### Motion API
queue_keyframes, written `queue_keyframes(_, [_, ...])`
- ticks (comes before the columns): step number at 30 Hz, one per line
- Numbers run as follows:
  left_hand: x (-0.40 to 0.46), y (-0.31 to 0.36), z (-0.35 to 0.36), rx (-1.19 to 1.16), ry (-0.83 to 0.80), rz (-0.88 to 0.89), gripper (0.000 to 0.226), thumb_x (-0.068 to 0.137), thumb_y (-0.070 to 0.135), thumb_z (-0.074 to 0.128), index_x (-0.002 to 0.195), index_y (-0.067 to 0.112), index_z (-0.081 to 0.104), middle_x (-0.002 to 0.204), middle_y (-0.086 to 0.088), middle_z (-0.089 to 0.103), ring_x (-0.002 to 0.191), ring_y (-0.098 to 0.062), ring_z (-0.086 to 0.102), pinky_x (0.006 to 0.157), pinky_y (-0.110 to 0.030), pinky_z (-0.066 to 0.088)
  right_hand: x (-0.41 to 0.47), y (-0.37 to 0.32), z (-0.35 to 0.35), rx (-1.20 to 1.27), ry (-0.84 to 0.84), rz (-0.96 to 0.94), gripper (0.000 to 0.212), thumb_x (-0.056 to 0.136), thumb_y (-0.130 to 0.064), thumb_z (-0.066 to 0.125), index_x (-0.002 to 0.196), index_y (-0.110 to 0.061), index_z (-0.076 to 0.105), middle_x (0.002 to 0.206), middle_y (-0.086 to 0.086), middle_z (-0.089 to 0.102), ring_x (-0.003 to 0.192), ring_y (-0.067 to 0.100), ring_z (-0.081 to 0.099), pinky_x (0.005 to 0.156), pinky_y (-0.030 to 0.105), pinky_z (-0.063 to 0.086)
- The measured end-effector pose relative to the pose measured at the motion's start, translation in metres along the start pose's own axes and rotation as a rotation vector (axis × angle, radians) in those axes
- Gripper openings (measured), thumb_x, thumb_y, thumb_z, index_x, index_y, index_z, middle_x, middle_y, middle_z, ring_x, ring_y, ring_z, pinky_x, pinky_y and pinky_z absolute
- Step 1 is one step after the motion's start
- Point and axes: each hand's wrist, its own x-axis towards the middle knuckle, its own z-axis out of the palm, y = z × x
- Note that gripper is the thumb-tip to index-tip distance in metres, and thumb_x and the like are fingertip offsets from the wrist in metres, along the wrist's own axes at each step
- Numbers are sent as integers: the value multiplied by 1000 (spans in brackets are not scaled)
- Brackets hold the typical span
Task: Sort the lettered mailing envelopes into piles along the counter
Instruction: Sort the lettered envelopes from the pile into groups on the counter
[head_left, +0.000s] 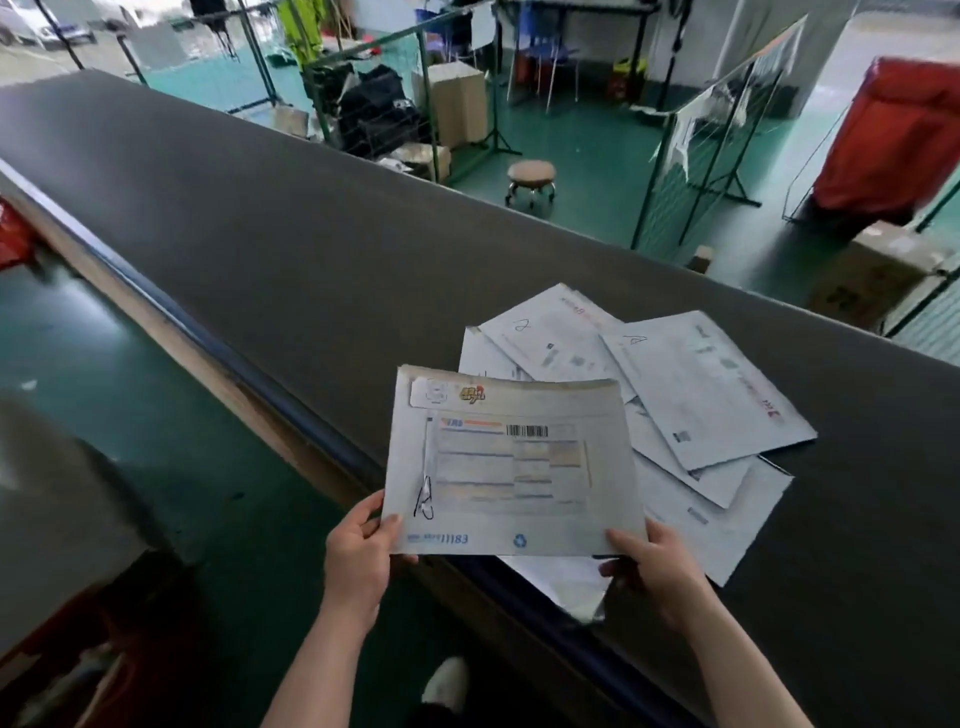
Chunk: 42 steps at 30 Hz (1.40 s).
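Observation:
A stack of white mailing envelopes (511, 462) is held up over the near edge of the dark counter (260, 249). Its top envelope shows a barcode label and a handwritten letter at lower left. My left hand (358, 551) pinches the stack's lower left corner, thumb on top. My right hand (652, 564) grips the lower right corner. Behind the stack, several loose white envelopes (691, 384) lie overlapping on the counter, some with handwritten letters near their corners. One envelope (566, 582) hangs over the counter's near edge below the stack.
The counter runs long to the upper left, with a blue strip (218, 348) along its near edge. Beyond its far edge are a round stool (531, 182), cardboard boxes (878, 270), metal racks and a red bin (898, 140). My shoe (447, 680) is on the green floor.

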Motion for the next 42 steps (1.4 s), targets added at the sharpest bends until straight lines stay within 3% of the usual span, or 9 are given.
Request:
queue_keyframes(5, [103, 40, 44, -33, -150, -47, 22, 100, 1, 59, 119, 11, 62, 104, -9, 75, 87, -25, 75, 67, -35, 62, 36, -41, 19, 151, 273, -28, 10, 101, -6, 60, 106, -1, 68, 72, 11, 71, 53, 16, 63, 49, 27, 46])
queue_keyframes(14, [183, 79, 82, -92, -259, -75, 42, 95, -1, 64, 133, 16, 56, 119, -7, 64, 107, -26, 68, 91, -43, 60, 100, -138, 29, 431, 555, -88, 19, 98, -8, 65, 116, 0, 65, 72, 7, 65, 49, 11, 56, 43, 21, 45])
queue_keyframes(17, [182, 67, 79, -43, -324, -115, 44, 95, -4, 63, 135, 14, 55, 121, -8, 63, 105, -27, 69, 92, -45, 59, 112, -149, 26, 480, 593, -78, 36, 98, -18, 68, 132, -7, 61, 88, 7, 70, 65, 17, 65, 57, 28, 53])
queue_keyframes(20, [175, 52, 91, 12, -414, -171, 46, 94, -8, 62, 135, 11, 54, 123, -14, 61, 103, -31, 68, 90, -46, 59, 92, -131, 17, 501, 624, -37, 64, 97, -26, 71, 153, -29, 40, 119, 5, 65, 94, 26, 73, 75, 41, 62])
queue_keyframes(23, [149, 41, 132, 115, -580, -176, 42, 96, -8, 58, 133, 11, 54, 121, -17, 60, 103, -34, 67, 86, -44, 59, 44, -90, 9, 469, 659, -32, 59, 99, -27, 67, 152, -34, 41, 126, 0, 64, 98, 26, 72, 83, 44, 62])
queue_keyframes(30, [-41, 3, 253, 447, -1123, -35, 31, 95, 0, 65, 122, 16, 62, 111, -11, 68, 100, -30, 70, 79, -39, 62, -103, 36, -61, 676, 1021, -58, 43, 100, -18, 66, 139, -33, 57, 108, 1, 72, 91, 30, 75, 79, 42, 64])
queue_keyframes(34, [-193, -28, 297, 631, -1407, 129, 26, 94, 2, 68, 115, 17, 65, 105, -8, 72, 91, -24, 73, 71, -31, 61, -217, 117, -126, 737, 1247, -123, 37, 100, -21, 66, 131, -40, 58, 104, 0, 73, 87, 21, 75, 74, 32, 62])
queue_keyframes(39, [-400, -72, 319, 802, -1690, 324, 21, 92, 10, 72, 111, 16, 69, 95, -3, 76, 78, -15, 74, 73, -33, 63, -366, 218, -177, 848, 1458, -152, 27, 100, -22, 66, 122, -35, 65, 102, 4, 74, 83, 20, 74, 69, 30, 61])
queue_keyframes(42, [-509, -100, 322, 879, -1875, 372, 22, 92, 17, 74, 113, 21, 70, 97, -2, 77, 86, -20, 75, 81, -46, 63, -438, 273, -203, 912, 1579, -133, 21, 100, -24, 65, 120, -31, 68, 104, 3, 73, 88, 21, 73, 70, 30, 60])
